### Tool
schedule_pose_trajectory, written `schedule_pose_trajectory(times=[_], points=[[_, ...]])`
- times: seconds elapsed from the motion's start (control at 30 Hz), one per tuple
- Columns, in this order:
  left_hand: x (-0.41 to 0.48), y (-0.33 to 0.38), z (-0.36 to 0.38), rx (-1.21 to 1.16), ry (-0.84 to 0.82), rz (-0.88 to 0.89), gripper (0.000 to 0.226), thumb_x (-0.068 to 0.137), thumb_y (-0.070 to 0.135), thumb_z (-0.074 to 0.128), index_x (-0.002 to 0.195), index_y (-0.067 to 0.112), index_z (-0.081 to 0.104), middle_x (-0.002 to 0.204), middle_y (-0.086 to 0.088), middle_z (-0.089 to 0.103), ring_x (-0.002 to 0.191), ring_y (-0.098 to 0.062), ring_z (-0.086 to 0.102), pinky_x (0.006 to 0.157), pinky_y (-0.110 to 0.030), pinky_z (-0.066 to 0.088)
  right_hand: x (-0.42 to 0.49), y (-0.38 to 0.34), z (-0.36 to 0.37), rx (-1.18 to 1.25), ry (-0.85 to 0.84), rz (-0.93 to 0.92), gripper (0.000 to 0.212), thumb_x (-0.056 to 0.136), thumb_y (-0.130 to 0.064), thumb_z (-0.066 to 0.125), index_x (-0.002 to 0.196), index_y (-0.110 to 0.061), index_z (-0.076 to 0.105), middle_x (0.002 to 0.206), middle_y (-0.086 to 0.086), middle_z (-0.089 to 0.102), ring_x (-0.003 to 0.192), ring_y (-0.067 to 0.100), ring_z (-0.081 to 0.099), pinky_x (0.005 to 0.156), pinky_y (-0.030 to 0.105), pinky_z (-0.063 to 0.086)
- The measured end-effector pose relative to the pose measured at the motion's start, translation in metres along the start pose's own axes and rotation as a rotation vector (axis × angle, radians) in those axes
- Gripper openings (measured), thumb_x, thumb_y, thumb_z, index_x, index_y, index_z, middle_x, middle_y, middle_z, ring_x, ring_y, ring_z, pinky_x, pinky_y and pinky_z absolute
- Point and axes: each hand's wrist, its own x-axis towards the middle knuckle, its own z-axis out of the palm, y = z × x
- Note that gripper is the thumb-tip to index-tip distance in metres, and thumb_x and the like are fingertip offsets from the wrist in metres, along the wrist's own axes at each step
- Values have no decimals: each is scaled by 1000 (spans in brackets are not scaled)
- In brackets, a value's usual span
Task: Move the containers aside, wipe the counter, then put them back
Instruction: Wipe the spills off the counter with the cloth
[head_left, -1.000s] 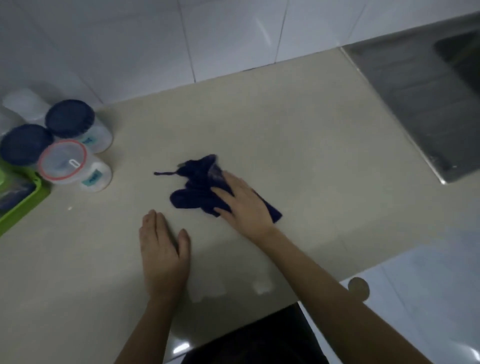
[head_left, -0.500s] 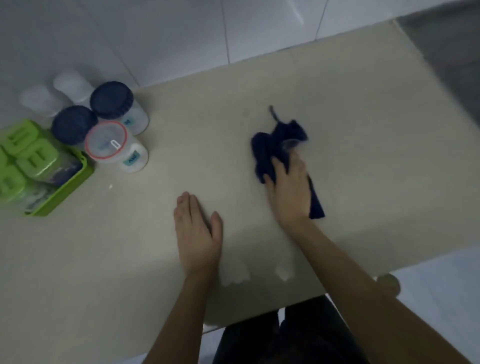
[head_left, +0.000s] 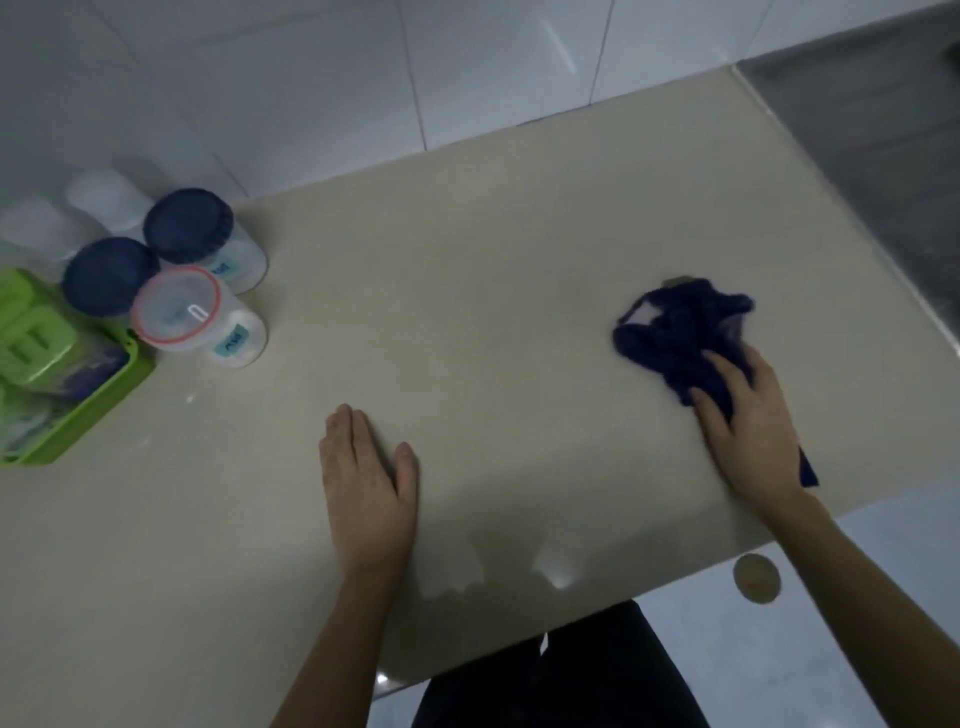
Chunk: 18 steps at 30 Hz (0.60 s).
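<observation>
A crumpled dark blue cloth (head_left: 675, 332) lies on the beige counter (head_left: 467, 291) at the right, and my right hand (head_left: 748, 426) presses down on its near part. My left hand (head_left: 369, 478) rests flat on the counter near the front edge, fingers together, holding nothing. The containers stand grouped at the far left: a clear jar with a red-rimmed lid (head_left: 192, 317), two jars with dark blue lids (head_left: 197, 234) (head_left: 106, 275), and two white-capped ones (head_left: 104, 197) behind them by the wall.
A green tray (head_left: 104, 405) with green-lidded boxes sits at the left edge. A steel sink surround (head_left: 883, 171) borders the counter on the right. White wall tiles rise behind. The counter's front edge runs below my hands, with pale floor beyond.
My right hand has swept the cloth from the counter's middle toward the right side. My left hand has stayed flat in place. The view has shifted.
</observation>
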Motion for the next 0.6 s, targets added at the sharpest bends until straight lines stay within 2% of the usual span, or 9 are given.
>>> schedule_pose_trajectory(times=[0.07, 0.1, 0.23, 0.3, 0.37, 0.43, 0.53, 0.6], points=[[0, 1, 1, 3, 8, 9, 65, 93, 38, 35, 142, -5, 35, 151, -19, 33, 143, -31, 25, 119, -42, 18, 7, -17, 12, -19, 57, 90, 40, 95, -28, 46, 133, -12, 46, 141, 18, 40, 121, 39, 46, 102, 44, 42], [0, 1, 1, 5, 13, 6, 64, 93, 36, 38, 142, -5, 35, 151, -19, 33, 143, -31, 25, 120, -42, 18, 8, -33, 23, -34, 52, 79, 39, 95, -26, 47, 132, -12, 46, 142, 19, 40, 121, 40, 46, 101, 45, 43], [-1, 4, -1, -45, -8, -13, 60, 96, 30, 43, 145, -2, 29, 154, -15, 28, 144, -25, 21, 120, -41, 17, 2, -131, 81, -45, -84, -212, 43, 90, -30, 52, 130, -13, 49, 142, 24, 42, 123, 41, 45, 103, 46, 42], [-2, 4, -5, -125, 1, -9, 57, 98, 24, 43, 147, 2, 26, 155, -11, 27, 145, -21, 20, 121, -41, 18, -9, -183, 108, -49, -163, -387, 51, 84, -28, 62, 131, -13, 49, 139, 23, 47, 124, 40, 48, 103, 48, 44], [-6, -4, -12, -184, 29, -3, 54, 98, 21, 43, 147, 6, 27, 155, -6, 28, 145, -18, 21, 122, -33, 13, -13, -202, 118, -30, -266, -503, 55, 80, -28, 69, 130, -15, 50, 139, 21, 49, 125, 37, 51, 104, 50, 44], [-12, -22, -26, -148, 33, -11, 55, 98, 24, 43, 148, 9, 27, 156, -4, 26, 146, -14, 18, 122, -25, 5, -6, -178, 107, 13, -334, -609, 48, 86, -30, 64, 130, -17, 51, 144, 18, 44, 131, 34, 45, 107, 50, 41], [-24, -52, -40, -32, 35, 21, 55, 95, 24, 42, 145, 4, 32, 154, -11, 31, 144, -19, 23, 122, -31, 6, 12, -110, 57, 19, -443, -727, 44, 94, -39, 49, 132, -17, 52, 149, 11, 37, 136, 29, 38, 111, 42, 35], [-27, -62, -41, -24, 46, -11, 54, 94, 21, 43, 143, 0, 34, 152, -14, 34, 143, -22, 25, 122, -33, 7, 19, -70, 21, -4, -450, -671, 49, 96, -44, 41, 134, -15, 49, 150, 7, 34, 136, 28, 38, 113, 37, 32]])
